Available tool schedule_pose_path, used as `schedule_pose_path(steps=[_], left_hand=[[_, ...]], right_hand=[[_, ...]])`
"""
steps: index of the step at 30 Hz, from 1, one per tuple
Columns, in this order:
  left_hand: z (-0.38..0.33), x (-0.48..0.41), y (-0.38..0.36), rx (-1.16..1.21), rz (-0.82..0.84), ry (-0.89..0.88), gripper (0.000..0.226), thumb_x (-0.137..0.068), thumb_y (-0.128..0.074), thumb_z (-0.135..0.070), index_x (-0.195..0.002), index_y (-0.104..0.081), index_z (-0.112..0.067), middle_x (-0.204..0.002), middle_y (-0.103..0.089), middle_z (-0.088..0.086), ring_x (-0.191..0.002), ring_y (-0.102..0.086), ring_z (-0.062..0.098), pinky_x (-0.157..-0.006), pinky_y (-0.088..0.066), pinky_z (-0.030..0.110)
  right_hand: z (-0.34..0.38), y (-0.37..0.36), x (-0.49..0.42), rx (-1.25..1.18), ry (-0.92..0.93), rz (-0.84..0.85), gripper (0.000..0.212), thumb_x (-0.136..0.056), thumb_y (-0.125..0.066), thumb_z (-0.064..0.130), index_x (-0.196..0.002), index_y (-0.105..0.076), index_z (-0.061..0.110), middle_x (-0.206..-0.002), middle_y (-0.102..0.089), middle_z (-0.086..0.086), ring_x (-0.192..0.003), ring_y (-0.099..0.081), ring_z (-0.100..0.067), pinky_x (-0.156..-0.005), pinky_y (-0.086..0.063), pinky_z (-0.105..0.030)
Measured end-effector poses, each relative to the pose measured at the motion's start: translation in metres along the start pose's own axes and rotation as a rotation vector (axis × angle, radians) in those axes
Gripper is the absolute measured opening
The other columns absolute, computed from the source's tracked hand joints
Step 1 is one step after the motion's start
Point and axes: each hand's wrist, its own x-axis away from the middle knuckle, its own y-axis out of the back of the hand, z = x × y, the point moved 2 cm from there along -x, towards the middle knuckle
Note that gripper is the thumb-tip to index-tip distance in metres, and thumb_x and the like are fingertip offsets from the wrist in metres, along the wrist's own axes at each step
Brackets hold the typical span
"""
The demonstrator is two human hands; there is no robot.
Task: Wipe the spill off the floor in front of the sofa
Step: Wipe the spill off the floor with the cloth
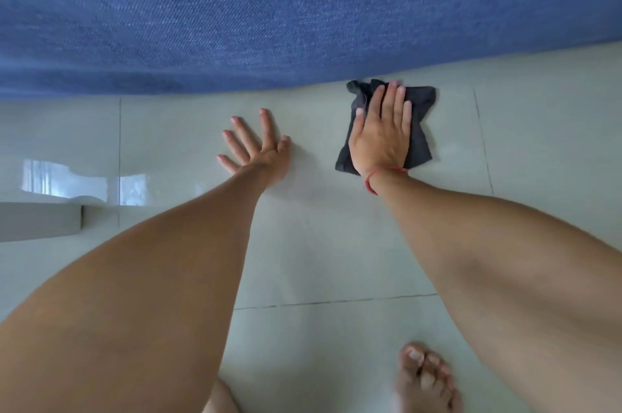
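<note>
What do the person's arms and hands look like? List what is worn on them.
Both arms are bare as far up as the view shows, with no sleeves, and neither hand wears a glove. The right hand has a thin red thread bracelet around its wrist. The left hand and its wrist carry nothing: no ring, watch or band shows.

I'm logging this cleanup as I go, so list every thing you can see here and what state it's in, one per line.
Dark cloth: crumpled, flat on the floor, against the sofa's base.
Right hand: open, palm pressed on the cloth.
Left hand: open, fingers spread, flat on the bare floor.
Floor: glossy tiles; no spill discernible.
Sofa: blue fabric, looks dry.
Red wrist string: on the right wrist.
</note>
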Motion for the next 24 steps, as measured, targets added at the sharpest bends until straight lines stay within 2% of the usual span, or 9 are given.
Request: schedule_pose_path(steps=[3, 6, 9, 11, 15, 17, 19, 21, 24], left_hand=[[-0.002, 0.001, -0.001, 0.007, -0.021, -0.008, 0.057, -0.098, -0.009, -0.053, -0.151, 0.012, -0.045, -0.161, 0.021, 0.008, -0.147, 0.020, 0.032, -0.116, 0.010, 0.058], [-0.002, 0.003, 0.001, 0.036, -0.021, -0.003, 0.057, -0.099, -0.010, -0.050, -0.150, 0.014, -0.045, -0.160, 0.025, 0.006, -0.147, 0.024, 0.030, -0.116, 0.012, 0.056], [0.001, 0.001, -0.001, 0.012, -0.028, -0.015, 0.057, -0.098, -0.009, -0.052, -0.151, 0.009, -0.045, -0.162, 0.017, 0.008, -0.148, 0.018, 0.033, -0.116, 0.009, 0.058], [0.002, 0.000, -0.001, 0.000, -0.044, -0.032, 0.058, -0.098, -0.011, -0.054, -0.152, 0.008, -0.043, -0.162, 0.016, 0.008, -0.148, 0.017, 0.034, -0.115, 0.008, 0.060], [0.003, 0.001, 0.000, -0.040, -0.032, -0.019, 0.058, -0.098, -0.010, -0.053, -0.152, 0.006, -0.043, -0.162, 0.013, 0.011, -0.148, 0.015, 0.035, -0.115, 0.008, 0.057], [0.003, -0.001, -0.002, -0.118, -0.041, -0.020, 0.058, -0.098, -0.009, -0.054, -0.153, 0.005, -0.041, -0.162, 0.010, 0.013, -0.148, 0.013, 0.037, -0.115, 0.008, 0.058], [0.003, -0.001, -0.003, -0.067, -0.040, -0.020, 0.057, -0.098, -0.009, -0.053, -0.152, 0.007, -0.043, -0.162, 0.013, 0.012, -0.148, 0.015, 0.035, -0.116, 0.008, 0.058], [0.001, -0.002, -0.004, 0.006, -0.040, -0.022, 0.056, -0.098, -0.009, -0.053, -0.151, 0.009, -0.045, -0.162, 0.016, 0.009, -0.148, 0.017, 0.033, -0.115, 0.009, 0.059], [0.001, -0.001, -0.004, 0.042, -0.034, -0.020, 0.056, -0.098, -0.010, -0.052, -0.150, 0.011, -0.046, -0.161, 0.021, 0.007, -0.147, 0.021, 0.032, -0.115, 0.010, 0.059]], right_hand=[[0.031, -0.007, 0.003, -0.022, 0.124, 0.037, 0.058, -0.096, -0.023, 0.035, -0.142, -0.042, 0.005, -0.152, -0.036, -0.016, -0.143, -0.032, -0.028, -0.117, -0.021, -0.043], [0.032, -0.008, 0.023, -0.027, 0.216, 0.070, 0.054, -0.095, -0.032, 0.036, -0.139, -0.048, 0.010, -0.148, -0.044, -0.013, -0.139, -0.039, -0.028, -0.114, -0.028, -0.045], [0.002, -0.001, 0.040, 0.019, 0.325, 0.069, 0.050, -0.095, -0.036, 0.038, -0.139, -0.049, 0.017, -0.149, -0.045, -0.004, -0.138, -0.041, -0.027, -0.113, -0.023, -0.049], [-0.025, 0.005, 0.044, 0.051, 0.261, 0.061, 0.051, -0.096, -0.033, 0.039, -0.141, -0.046, 0.019, -0.151, -0.042, 0.001, -0.140, -0.038, -0.023, -0.113, -0.020, -0.050], [-0.069, 0.014, 0.036, 0.043, -0.034, 0.059, 0.058, -0.097, -0.021, 0.041, -0.147, -0.035, 0.016, -0.155, -0.033, -0.002, -0.144, -0.029, -0.021, -0.117, -0.016, -0.048], [-0.072, 0.015, 0.024, 0.023, -0.114, 0.053, 0.055, -0.098, -0.024, 0.040, -0.148, -0.032, 0.017, -0.158, -0.028, -0.001, -0.146, -0.023, -0.021, -0.118, -0.010, -0.049], [-0.060, 0.013, 0.014, -0.014, -0.187, 0.039, 0.053, -0.100, -0.027, 0.038, -0.149, -0.029, 0.018, -0.159, -0.023, 0.000, -0.148, -0.017, -0.022, -0.118, -0.005, -0.051], [-0.041, 0.009, 0.005, -0.006, -0.230, 0.032, 0.053, -0.101, -0.026, 0.039, -0.150, -0.027, 0.019, -0.160, -0.020, 0.001, -0.149, -0.013, -0.023, -0.118, -0.002, -0.052], [-0.004, 0.000, -0.004, -0.025, -0.158, 0.050, 0.053, -0.100, -0.028, 0.040, -0.149, -0.029, 0.021, -0.160, -0.022, 0.003, -0.148, -0.015, -0.022, -0.117, -0.003, -0.053]])
